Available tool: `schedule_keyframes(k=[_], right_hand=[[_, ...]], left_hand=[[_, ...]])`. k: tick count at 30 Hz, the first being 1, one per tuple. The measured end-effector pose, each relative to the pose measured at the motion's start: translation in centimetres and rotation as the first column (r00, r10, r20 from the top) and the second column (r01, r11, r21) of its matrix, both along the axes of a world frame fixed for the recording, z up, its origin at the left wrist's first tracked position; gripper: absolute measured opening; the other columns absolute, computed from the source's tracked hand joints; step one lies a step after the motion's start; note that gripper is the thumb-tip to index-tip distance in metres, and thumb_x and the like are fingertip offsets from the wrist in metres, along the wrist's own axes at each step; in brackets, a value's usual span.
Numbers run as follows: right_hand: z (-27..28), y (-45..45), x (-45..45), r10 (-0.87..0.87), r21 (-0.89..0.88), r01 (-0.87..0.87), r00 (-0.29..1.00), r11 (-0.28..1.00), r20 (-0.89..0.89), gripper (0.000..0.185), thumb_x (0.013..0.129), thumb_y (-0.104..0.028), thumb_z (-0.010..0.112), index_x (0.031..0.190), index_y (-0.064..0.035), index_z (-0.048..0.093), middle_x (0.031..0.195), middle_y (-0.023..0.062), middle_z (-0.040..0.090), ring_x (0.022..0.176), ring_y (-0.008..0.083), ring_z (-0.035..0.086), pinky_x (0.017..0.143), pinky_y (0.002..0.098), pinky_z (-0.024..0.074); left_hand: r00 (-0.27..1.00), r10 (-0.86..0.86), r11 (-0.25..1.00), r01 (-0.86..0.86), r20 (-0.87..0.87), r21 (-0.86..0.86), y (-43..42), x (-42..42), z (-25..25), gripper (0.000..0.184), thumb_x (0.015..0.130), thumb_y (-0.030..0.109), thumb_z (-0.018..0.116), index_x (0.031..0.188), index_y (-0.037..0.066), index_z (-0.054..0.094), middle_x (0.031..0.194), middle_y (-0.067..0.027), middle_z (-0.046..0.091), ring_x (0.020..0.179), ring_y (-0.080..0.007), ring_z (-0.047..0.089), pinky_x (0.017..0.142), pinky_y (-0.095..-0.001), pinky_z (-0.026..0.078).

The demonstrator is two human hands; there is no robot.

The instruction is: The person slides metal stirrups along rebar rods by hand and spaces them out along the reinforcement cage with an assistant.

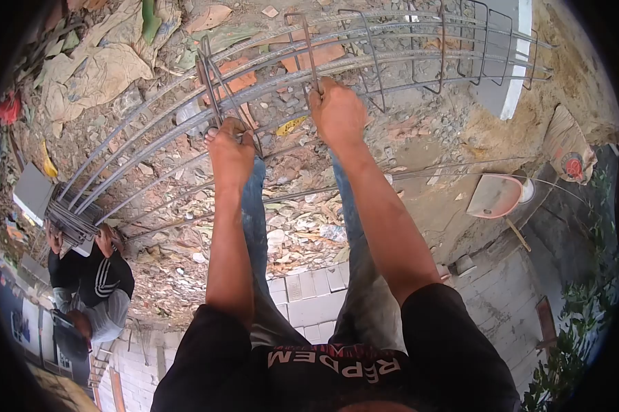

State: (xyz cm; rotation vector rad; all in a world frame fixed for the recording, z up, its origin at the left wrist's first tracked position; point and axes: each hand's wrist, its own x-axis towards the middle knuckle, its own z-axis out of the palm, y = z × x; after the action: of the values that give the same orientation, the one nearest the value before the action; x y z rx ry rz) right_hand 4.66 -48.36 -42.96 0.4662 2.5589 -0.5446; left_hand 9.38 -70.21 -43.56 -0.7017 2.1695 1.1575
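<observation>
A long rebar cage [405, 63] of ribbed steel bars stretches across the upper view, with square wire stirrups around the bars. My left hand [230, 150] is closed around the lower end of a few stirrups [208, 79] bunched together and leaning. To its right, my right hand [339, 113] grips the lower part of a single stirrup [311, 49] near the bars. More stirrups [441, 48] are spaced along the cage to the right. My fingertips are partly hidden behind my hands.
At the lower left a co-worker [93, 281] has both hands by a bundle of stirrups [76, 218] at the bars' left end. Grey blocks [505, 75] lie under the right end. Rubble and litter [302, 226] cover the ground. A basin [495, 196] sits at right.
</observation>
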Motion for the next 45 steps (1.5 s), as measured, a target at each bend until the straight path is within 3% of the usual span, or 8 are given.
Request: schedule_keyframes(k=[3,4,8,11,16,28,32,45], right_hand=[[0.5,-0.5,0.1,-0.004,0.084,-0.004,0.995,0.996,0.098,0.027,0.093,-0.031,0.077,0.099,-0.0049,0.072,0.099,0.0224,0.076,0.088,0.0456,0.073,0.076,0.0548,0.0571],[0.8,-0.7,0.4,-0.042,0.106,0.036,0.998,0.994,0.052,0.027,0.094,-0.030,0.076,0.103,-0.0051,0.072,0.102,0.0219,0.075,0.091,0.0450,0.073,0.078,0.0538,0.0577],[2.6,-3.3,1.1,-0.163,0.072,0.169,0.983,0.983,-0.079,0.029,0.095,-0.028,0.074,0.113,-0.0052,0.071,0.110,0.0212,0.072,0.097,0.0440,0.073,0.081,0.0525,0.0586],[3.1,-7.5,2.4,-0.095,-0.074,0.086,0.987,0.993,-0.126,0.031,0.096,-0.029,0.073,0.113,-0.0035,0.071,0.112,0.0224,0.071,0.097,0.0447,0.073,0.082,0.0536,0.0584],[1.5,-14.9,2.2,0.038,-0.088,-0.036,0.999,0.995,0.022,0.025,0.096,-0.024,0.070,0.106,-0.0010,0.070,0.110,0.0252,0.074,0.097,0.0466,0.073,0.083,0.0551,0.0567],[-2.8,-14.7,3.8,-0.204,-0.388,0.176,0.979,0.905,-0.031,0.016,0.095,-0.015,0.069,0.094,0.0006,0.068,0.081,0.0220,0.074,0.077,0.0410,0.074,0.070,0.0492,0.0557],[-3.1,-16.0,4.2,-0.377,-0.569,0.295,0.926,0.767,-0.028,0.016,0.093,-0.015,0.071,0.095,0.0011,0.068,0.080,0.0213,0.074,0.075,0.0401,0.074,0.070,0.0489,0.0547],[-1.4,-18.6,5.1,-0.431,-0.614,0.276,0.895,0.740,-0.117,0.012,0.092,-0.007,0.075,0.095,0.0008,0.066,0.081,0.0174,0.076,0.072,0.0298,0.075,0.067,0.0434,0.0558]], left_hand=[[0.984,-0.167,0.984,0.171,-0.069,0.053,-1.5,0.6,0.1,0.013,0.098,0.002,0.067,0.108,-0.005,0.071,0.093,-0.0200,0.076,0.073,-0.0191,0.076,0.061,-0.0346,0.059],[0.904,-0.313,0.950,0.304,-0.292,-0.078,-2.0,0.5,0.9,0.017,0.099,0.007,0.070,0.109,-0.005,0.075,0.092,-0.0178,0.077,0.074,-0.0209,0.077,0.066,-0.0371,0.059],[0.996,0.087,0.996,-0.087,0.007,0.005,-4.6,-2.1,4.8,0.031,0.093,0.022,0.082,0.110,-0.003,0.076,0.092,-0.0186,0.078,0.083,-0.0261,0.076,0.072,-0.0404,0.059],[0.930,-0.033,0.992,-0.013,-0.366,-0.124,-5.6,-1.4,1.6,0.034,0.093,0.021,0.083,0.115,-0.003,0.075,0.090,-0.0172,0.078,0.077,-0.0268,0.074,0.070,-0.0400,0.059],[0.975,-0.008,1.000,0.005,-0.221,-0.017,-5.2,-1.5,0.8,0.023,0.090,0.015,0.080,0.107,0.001,0.075,0.095,-0.0201,0.078,0.084,-0.0395,0.075,0.077,-0.0478,0.058],[0.994,0.034,0.999,-0.037,-0.101,-0.030,-8.4,-0.8,1.1,0.014,0.091,0.012,0.079,0.098,0.000,0.076,0.086,-0.0154,0.079,0.077,-0.0281,0.079,0.069,-0.0409,0.059],[0.969,0.215,0.900,-0.246,0.124,0.360,-8.8,-1.9,1.2,0.009,0.102,0.007,0.069,0.102,-0.002,0.067,0.094,-0.0135,0.076,0.074,-0.0209,0.077,0.058,-0.0287,0.058],[0.966,0.258,0.888,-0.235,-0.006,0.396,-11.3,1.3,0.3,0.011,0.106,0.005,0.060,0.108,-0.005,0.056,0.102,-0.0194,0.076,0.076,-0.0228,0.079,0.055,-0.0317,0.060]])
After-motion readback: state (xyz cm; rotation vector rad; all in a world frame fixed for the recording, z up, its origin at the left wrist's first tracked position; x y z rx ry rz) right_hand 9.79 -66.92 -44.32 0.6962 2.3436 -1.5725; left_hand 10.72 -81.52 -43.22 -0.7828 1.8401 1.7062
